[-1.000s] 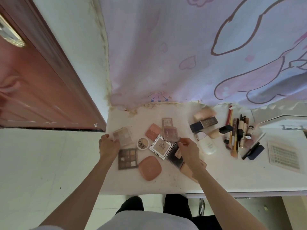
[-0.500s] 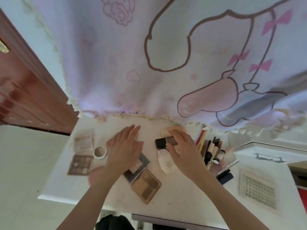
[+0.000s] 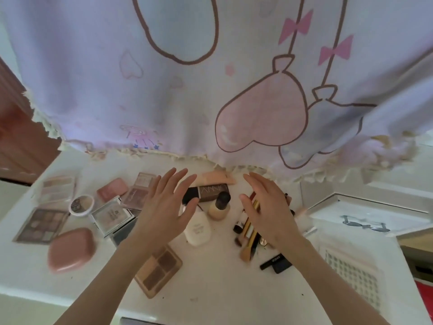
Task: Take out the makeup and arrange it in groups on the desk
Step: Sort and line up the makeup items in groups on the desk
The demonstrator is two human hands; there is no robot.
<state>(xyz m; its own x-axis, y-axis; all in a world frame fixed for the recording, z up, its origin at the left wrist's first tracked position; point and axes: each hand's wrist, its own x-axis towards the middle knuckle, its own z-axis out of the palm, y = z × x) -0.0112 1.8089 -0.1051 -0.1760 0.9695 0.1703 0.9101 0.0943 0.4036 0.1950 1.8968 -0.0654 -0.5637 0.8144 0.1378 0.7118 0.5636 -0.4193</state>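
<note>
Left hand (image 3: 164, 209), right hand (image 3: 267, 207), straight fingers above makeup-strewn desk (image 3: 210, 289)

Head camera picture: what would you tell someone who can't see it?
Two open hands, left hand and right hand, hover over a white desk covered in makeup: palettes and compacts on the left, bottles between them, brushes under the right hand.

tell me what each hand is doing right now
left hand: open, fingers spread, holding nothing
right hand: open, fingers straight, holding nothing
</note>
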